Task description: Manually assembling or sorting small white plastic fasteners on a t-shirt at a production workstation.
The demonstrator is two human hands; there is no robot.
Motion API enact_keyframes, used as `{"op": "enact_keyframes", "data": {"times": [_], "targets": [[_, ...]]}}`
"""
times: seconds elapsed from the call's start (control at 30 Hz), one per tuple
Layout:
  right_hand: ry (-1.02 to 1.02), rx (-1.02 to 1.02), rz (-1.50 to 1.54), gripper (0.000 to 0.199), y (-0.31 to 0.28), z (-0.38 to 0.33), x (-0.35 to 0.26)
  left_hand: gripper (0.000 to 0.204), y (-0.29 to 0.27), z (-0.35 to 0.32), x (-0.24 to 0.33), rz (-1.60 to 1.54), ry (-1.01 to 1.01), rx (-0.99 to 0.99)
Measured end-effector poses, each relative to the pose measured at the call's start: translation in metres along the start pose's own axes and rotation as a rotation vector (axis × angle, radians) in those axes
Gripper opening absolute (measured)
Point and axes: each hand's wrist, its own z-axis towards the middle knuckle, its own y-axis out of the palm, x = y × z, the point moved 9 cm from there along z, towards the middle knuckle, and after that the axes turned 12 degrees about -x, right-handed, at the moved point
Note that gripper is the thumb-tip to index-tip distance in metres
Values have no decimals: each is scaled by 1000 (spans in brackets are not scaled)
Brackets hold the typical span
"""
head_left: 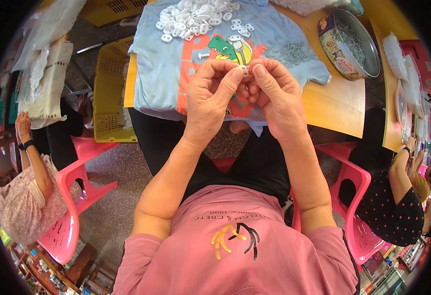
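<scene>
Two bare hands, the left hand (208, 96) and the right hand (279, 96), meet at the fingertips above a pale blue printed cloth (156, 69) spread over the table (341, 110). Left grip: thumb and forefinger together, clamped on a small white piece (244, 70). Right grip: thumb and forefinger brought up against the right side of that piece; whether they clamp it cannot be told, the fingers covering most of it. The piece is held off the cloth, between the two thumbs.

On the cloth, beyond the hands: a heap of white oval pieces (191, 19) with holes; a small group of white pieces (242, 28) just right of the heap; a scatter of grey metal pins (291, 53) farther right. One white part with a stem (203, 55) lies apart, near the left hand. A round tin (337, 51), holding further grey metal parts (351, 42), stands at the right. A yellow crate (102, 93) is left of the table. Two other persons are partly visible, one each side, near pink chairs (70, 216).
</scene>
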Motion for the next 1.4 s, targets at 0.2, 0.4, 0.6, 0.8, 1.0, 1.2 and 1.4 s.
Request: {"op": "enact_keyframes", "data": {"times": [0.2, 0.4, 0.6, 0.8, 1.0, 1.2, 1.4], "targets": [[-12, 7, -17, 18, -1, -1, 0, 9, 2, 0, 2, 18, 7, 12], [-15, 27, -70, 17, 0, -1, -2, 9, 0, 0, -1, 43, -6, 14], [-25, 40, -32, 17, -1, -1, 0, 9, 2, 0, -1, 13, 6, -6], [-26, 49, -40, 17, 0, -1, 1, 8, 2, -1, 1, 21, 22, 5], [-18, 49, -54, 18, -2, -1, 3, 8, 2, 0, 1, 28, 21, 17], [21, 78, -121, 20, -2, -2, 4, 9, 1, 0, 4, 33, 21, 25], [-15, 73, -136, 20, -4, -2, 3, 10, 1, 1, 3, 18, 22, 16]]}}
